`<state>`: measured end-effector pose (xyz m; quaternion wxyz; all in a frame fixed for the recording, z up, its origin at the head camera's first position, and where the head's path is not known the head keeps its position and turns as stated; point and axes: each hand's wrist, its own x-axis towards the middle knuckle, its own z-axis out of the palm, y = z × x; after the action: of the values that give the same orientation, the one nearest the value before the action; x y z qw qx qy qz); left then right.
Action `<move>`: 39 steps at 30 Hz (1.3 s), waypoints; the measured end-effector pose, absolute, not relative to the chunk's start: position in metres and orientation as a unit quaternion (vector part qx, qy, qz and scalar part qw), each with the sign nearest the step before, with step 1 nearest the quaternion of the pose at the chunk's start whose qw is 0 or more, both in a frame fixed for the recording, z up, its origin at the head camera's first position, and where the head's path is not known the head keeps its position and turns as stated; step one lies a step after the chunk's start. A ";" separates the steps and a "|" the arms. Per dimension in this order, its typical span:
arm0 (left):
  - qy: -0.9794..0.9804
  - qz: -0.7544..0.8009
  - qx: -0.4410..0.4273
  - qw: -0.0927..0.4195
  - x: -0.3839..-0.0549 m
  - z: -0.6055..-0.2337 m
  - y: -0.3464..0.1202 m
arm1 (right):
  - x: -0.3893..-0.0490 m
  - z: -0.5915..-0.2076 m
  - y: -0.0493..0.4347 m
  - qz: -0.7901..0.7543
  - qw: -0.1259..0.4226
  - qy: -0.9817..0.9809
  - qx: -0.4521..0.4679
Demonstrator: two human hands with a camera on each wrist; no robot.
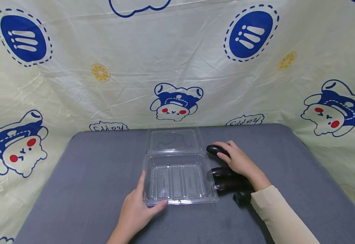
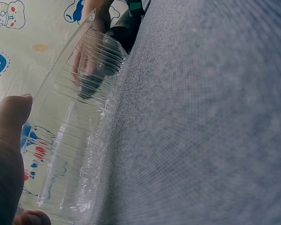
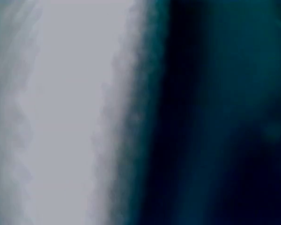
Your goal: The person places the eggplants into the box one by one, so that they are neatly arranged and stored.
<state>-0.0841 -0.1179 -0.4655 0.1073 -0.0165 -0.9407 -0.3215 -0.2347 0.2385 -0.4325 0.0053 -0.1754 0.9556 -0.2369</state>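
Note:
A clear plastic clamshell box (image 1: 180,202) lies unfolded on the table, its lid (image 1: 174,139) laid back behind the base. My left hand (image 1: 136,210) rests at the box's front left corner, thumb along the front rim and fingers along the left side; the thumb (image 2: 9,122) also shows by the rim in the left wrist view. To the right of the box, my right hand (image 1: 238,161) grips a dark eggplant (image 1: 215,149) near the box's back right corner. Two more eggplants (image 1: 230,185) lie under the right forearm, partly hidden by it. The right wrist view is too blurred to read.
A grey cloth covers the table (image 1: 98,176). Behind it hangs a pale printed curtain (image 1: 177,51). The dark green stem end (image 1: 241,199) of an eggplant shows near the right sleeve (image 1: 281,210).

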 end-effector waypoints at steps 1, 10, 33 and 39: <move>-0.940 -0.323 -0.016 0.107 -0.084 -0.465 -0.118 | -0.235 -0.432 0.239 -0.242 -0.002 0.954 -0.174; -0.937 -0.334 -0.016 0.098 -0.085 -0.465 -0.118 | -0.240 -0.422 0.241 -0.268 -0.043 0.943 -0.193; -0.937 -0.330 -0.022 0.110 -0.085 -0.466 -0.118 | -0.237 -0.400 0.230 -0.261 -0.134 0.922 -0.252; -0.938 -0.328 -0.024 0.109 -0.085 -0.466 -0.118 | -0.228 -0.388 0.214 -0.226 -0.130 0.920 -0.293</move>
<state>-0.0849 -0.1180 -0.4663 0.1092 -0.0240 -0.9380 -0.3282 -0.2280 0.2138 -0.3884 -0.1299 -0.2927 0.9201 -0.2257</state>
